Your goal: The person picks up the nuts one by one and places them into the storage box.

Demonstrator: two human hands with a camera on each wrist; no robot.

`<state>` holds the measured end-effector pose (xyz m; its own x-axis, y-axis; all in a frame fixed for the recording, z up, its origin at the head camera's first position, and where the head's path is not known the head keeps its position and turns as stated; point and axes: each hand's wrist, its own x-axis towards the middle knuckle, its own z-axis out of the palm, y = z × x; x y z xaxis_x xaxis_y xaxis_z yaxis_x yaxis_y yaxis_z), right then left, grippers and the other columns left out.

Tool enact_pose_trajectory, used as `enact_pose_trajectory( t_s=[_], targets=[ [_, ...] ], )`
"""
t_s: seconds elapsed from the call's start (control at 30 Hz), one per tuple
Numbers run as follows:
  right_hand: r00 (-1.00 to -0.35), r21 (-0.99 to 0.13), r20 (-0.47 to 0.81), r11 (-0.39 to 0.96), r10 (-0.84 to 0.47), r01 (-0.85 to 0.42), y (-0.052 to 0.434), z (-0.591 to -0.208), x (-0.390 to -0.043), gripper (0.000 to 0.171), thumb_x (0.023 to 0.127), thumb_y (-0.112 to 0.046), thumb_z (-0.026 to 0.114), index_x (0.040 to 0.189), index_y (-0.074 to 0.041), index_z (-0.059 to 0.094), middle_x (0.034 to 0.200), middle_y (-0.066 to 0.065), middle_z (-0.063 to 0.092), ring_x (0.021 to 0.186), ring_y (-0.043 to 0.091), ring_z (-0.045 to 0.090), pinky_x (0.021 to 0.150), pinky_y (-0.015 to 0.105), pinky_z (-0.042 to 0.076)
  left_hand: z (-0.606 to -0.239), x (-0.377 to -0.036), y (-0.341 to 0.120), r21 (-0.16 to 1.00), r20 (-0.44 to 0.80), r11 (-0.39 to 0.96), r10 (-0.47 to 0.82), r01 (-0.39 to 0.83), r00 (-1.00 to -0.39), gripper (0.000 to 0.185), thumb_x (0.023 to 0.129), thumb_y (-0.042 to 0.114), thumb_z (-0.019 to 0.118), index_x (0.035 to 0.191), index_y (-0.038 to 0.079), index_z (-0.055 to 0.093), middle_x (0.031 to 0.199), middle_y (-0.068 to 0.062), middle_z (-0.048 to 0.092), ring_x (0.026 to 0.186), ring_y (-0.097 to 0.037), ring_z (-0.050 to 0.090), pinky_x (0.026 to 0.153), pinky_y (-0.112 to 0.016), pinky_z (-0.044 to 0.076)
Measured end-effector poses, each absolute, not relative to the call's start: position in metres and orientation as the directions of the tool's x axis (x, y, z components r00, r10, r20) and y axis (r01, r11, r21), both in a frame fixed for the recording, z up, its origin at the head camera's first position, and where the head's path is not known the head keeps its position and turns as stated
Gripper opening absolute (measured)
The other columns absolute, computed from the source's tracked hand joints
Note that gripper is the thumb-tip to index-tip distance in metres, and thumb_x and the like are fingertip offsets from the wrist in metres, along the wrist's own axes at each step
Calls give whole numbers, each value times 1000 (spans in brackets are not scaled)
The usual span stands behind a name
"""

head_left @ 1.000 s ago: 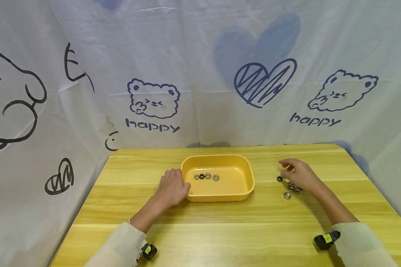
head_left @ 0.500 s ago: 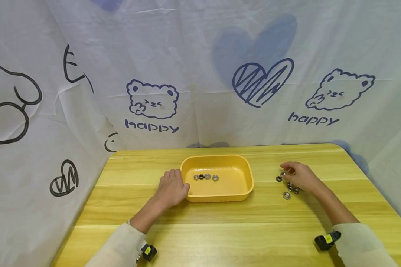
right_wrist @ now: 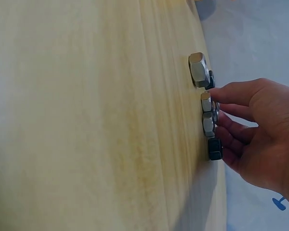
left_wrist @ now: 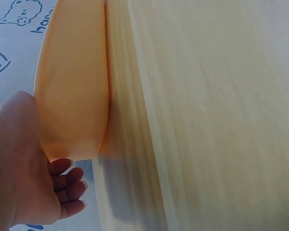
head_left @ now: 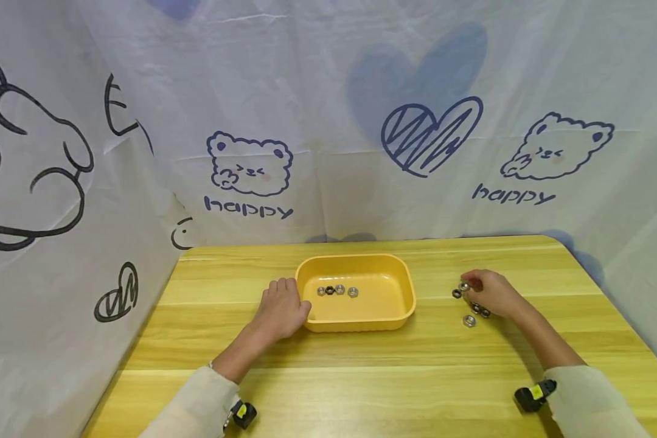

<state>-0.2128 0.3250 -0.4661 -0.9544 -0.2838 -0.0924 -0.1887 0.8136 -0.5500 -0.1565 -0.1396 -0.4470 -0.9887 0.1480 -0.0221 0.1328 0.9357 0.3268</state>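
Note:
A yellow tray [head_left: 399, 304] stands mid-table with several nuts [head_left: 336, 290] lying in it. My left hand [head_left: 283, 302] rests flat on the table against the tray's left end [left_wrist: 72, 96], its fingers [left_wrist: 65, 185] relaxed and holding nothing. To the right, several loose nuts [head_left: 469, 320] lie on the wood. My right hand [head_left: 471, 286] is over that cluster with curled fingers, and its fingertips [right_wrist: 221, 98] pinch a silver nut [right_wrist: 206, 102]. Another silver nut [right_wrist: 198, 70] and a dark nut [right_wrist: 215, 149] lie beside it.
The wooden table [head_left: 361, 377] is ringed by a white printed cloth backdrop [head_left: 328, 121] at the back and both sides. The table's right edge [head_left: 608, 286] runs close to the loose nuts. Small black wrist devices [head_left: 533, 394] sit on both forearms.
My right hand's fingers have come down and curled onto the nut cluster, having been raised and spread before. The left hand and the tray have not moved.

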Motion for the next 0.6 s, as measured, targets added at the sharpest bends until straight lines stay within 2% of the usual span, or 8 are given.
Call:
enact_pose_trajectory(
  t_s=[0.13,0.3,0.6],
  targets=[
    [-950,-557,-131,814,-285,-167,327,-466,-213,46,98,-13,66,135,11,58,124,29,66,114,44,63,93,53,54,-447,-157,-140,326,-30,937,147,129,-989,36,96,29,49,109,-4,51,98,-16,49,91,-31,40,83,-43,36],
    [-951,-572,-179,813,-252,-107,327,-462,-215,46,98,-16,68,134,10,58,115,23,66,105,35,62,86,45,52,-444,-157,-139,329,-40,936,143,122,-989,36,95,30,49,109,-4,51,98,-15,49,91,-30,40,82,-42,35],
    [-954,-589,-204,806,-220,-60,327,-460,-222,39,96,-19,72,122,8,64,102,15,66,91,23,60,78,35,50,-443,-156,-139,343,-32,931,142,122,-989,34,95,28,50,107,-4,51,96,-15,48,90,-31,40,82,-42,35]
  ],
)
